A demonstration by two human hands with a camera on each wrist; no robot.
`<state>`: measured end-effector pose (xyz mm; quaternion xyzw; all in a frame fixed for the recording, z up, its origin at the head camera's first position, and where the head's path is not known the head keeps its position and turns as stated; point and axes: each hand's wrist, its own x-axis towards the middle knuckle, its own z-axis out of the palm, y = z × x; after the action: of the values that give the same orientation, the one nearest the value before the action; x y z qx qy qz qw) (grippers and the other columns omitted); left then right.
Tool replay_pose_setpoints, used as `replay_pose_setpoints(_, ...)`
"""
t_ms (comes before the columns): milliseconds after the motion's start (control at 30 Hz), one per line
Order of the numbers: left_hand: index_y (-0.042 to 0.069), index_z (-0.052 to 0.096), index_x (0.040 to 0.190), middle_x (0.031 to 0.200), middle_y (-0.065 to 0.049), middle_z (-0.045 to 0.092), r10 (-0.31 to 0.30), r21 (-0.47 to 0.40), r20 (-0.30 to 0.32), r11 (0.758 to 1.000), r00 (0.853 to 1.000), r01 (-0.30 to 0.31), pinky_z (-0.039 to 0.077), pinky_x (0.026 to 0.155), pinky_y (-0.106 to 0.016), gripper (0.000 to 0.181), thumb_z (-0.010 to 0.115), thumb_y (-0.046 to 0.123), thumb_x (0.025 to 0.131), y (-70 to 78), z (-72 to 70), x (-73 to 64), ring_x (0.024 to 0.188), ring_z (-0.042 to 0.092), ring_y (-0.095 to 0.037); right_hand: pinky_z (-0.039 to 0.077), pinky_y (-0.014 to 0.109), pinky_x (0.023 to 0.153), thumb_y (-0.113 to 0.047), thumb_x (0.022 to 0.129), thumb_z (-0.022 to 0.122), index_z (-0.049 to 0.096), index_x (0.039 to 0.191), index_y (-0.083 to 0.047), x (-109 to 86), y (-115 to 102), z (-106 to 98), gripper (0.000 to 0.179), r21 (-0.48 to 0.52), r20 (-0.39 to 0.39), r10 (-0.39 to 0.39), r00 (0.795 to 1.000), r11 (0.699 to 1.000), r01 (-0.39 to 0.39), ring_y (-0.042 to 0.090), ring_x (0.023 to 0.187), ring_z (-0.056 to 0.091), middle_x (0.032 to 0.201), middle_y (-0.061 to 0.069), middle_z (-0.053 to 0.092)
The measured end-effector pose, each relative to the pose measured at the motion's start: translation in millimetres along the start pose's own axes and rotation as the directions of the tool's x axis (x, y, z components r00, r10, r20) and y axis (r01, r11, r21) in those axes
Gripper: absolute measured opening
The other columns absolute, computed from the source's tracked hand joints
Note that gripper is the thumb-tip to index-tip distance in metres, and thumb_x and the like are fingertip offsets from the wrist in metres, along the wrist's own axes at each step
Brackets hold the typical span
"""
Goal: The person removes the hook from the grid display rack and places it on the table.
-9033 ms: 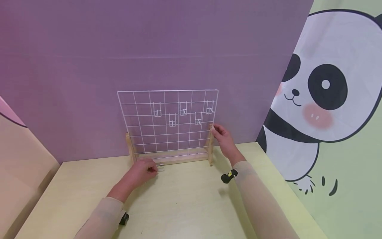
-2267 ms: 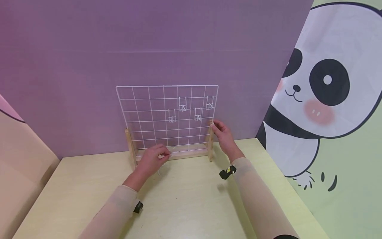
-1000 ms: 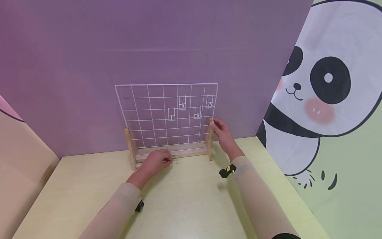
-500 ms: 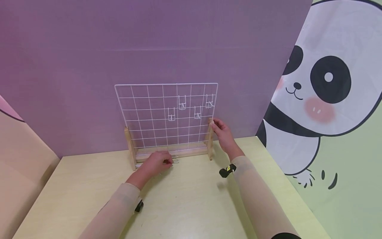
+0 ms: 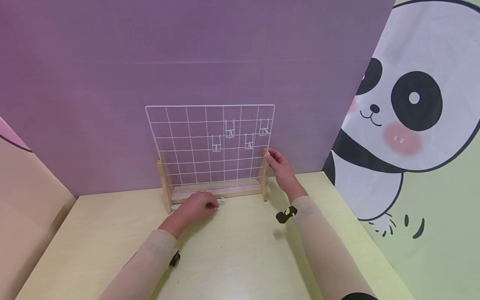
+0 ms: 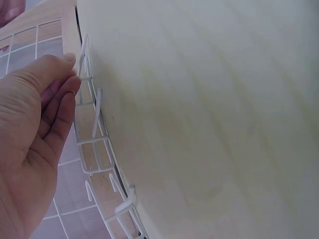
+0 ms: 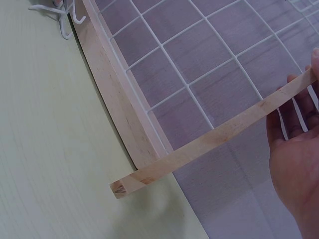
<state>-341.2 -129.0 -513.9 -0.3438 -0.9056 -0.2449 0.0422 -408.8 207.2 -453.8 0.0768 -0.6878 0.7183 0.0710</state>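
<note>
A white wire grid panel (image 5: 195,137) stands upright in a wooden stand (image 5: 264,179). Low in front of its base, my left hand (image 5: 195,207) pinches a white wire hook (image 6: 82,55) at the tips of thumb and fingers. Two more white hooks lie along the base in the left wrist view, a middle hook (image 6: 94,152) and a lower hook (image 6: 122,209). My right hand (image 5: 282,171) grips the stand's right post, thumb in front and fingers behind, as the right wrist view of the hand (image 7: 299,144) shows.
Several white hooks hang on the grid's right half, among them an upper hook (image 5: 230,130). The pale tabletop (image 5: 240,250) reaches back to a purple backdrop (image 5: 112,83). A panda picture (image 5: 412,104) is on the wall at right.
Since the oldest frame, the hook at the grid's upper left has come off and my left hand has moved right along the base. Lately the hook at its fingertips has turned slightly. My right hand stays put.
</note>
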Motion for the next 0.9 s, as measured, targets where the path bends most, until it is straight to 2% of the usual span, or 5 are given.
replay_pose_setpoints(233,0.006,0.084,0.101,0.094,0.0,0.076,0.001,-0.025,-0.01,1.0,1.0,-0.001,0.063,0.082,-0.033,0.012,0.083,-0.004,0.094,-0.2,-1.6,-1.2,0.087,0.068,-0.012,0.04,0.044,0.127,-0.016,0.115,0.062,0.059,0.152,0.002,-0.1,-0.7,0.1,0.04,-0.005,0.0,-0.001,1.0,1.0,0.001,0.025,0.136,0.058,0.145,0.016,0.065)
replay_pose_setpoints(467,0.006,0.084,0.102,0.093,0.003,0.072,-0.047,-0.053,-0.005,0.997,0.999,0.047,0.061,0.08,-0.031,0.011,0.084,-0.002,0.094,1.2,-2.6,-2.5,0.086,0.065,-0.01,0.04,0.044,0.127,-0.015,0.115,0.062,0.06,0.151,0.002,-0.1,-0.1,-0.5,0.04,-0.007,0.003,0.001,1.0,1.0,-0.001,0.023,0.134,0.059,0.147,0.02,0.063)
replay_pose_setpoints(633,0.004,0.083,0.103,0.093,0.004,0.07,-0.056,-0.095,-0.029,0.994,0.998,0.053,0.062,0.078,-0.03,0.012,0.085,-0.003,0.094,1.9,-4.4,-3.5,0.085,0.065,-0.011,0.039,0.045,0.128,-0.015,0.115,0.062,0.059,0.152,0.001,-1.9,-2.1,0.0,0.04,-0.004,0.0,0.008,1.0,1.0,-0.008,0.025,0.136,0.057,0.145,0.017,0.063)
replay_pose_setpoints(900,0.003,0.082,0.105,0.096,0.003,0.072,-0.095,-0.106,-0.058,0.99,0.994,0.088,0.063,0.084,-0.035,0.009,0.084,0.001,0.096,5.8,-8.8,-4.1,0.089,0.067,-0.014,0.039,0.044,0.129,-0.015,0.115,0.061,0.058,0.153,0.002,-1.2,-2.3,0.2,0.041,-0.01,0.009,0.0,1.0,1.0,0.0,0.028,0.14,0.056,0.15,0.021,0.061)
